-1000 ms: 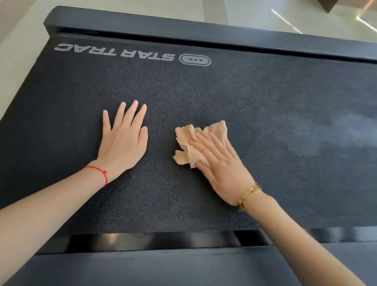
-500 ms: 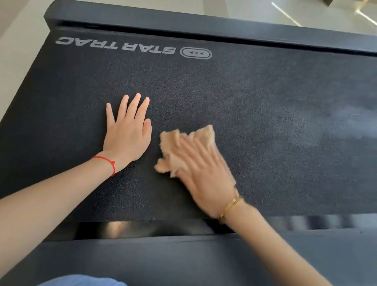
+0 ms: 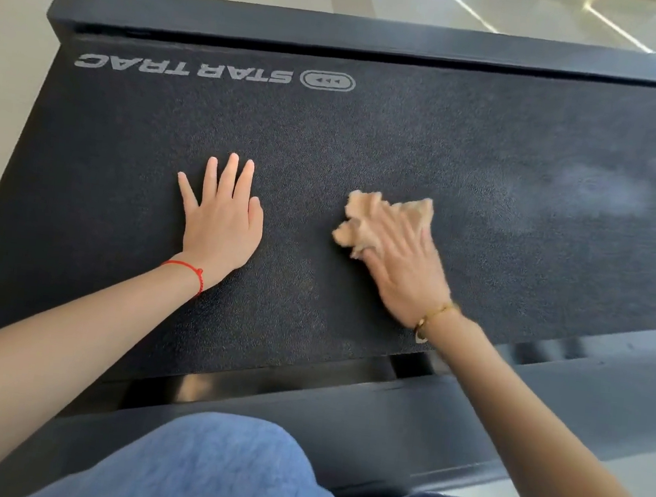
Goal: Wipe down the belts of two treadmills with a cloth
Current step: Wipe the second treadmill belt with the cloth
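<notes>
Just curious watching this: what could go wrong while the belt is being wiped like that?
The left hand leans flat on the belt; if the belt rolls, that support could slip. The cloth is bunched under the right hand, so it may cover little with each pass. The pale smudge farther right could get missed.

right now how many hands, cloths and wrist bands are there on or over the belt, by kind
hands: 2, left hand flat on the belt, right hand pressing the cloth
cloths: 1, tan cloth
wrist bands: 2, red string, gold bracelet
total: 5
</notes>
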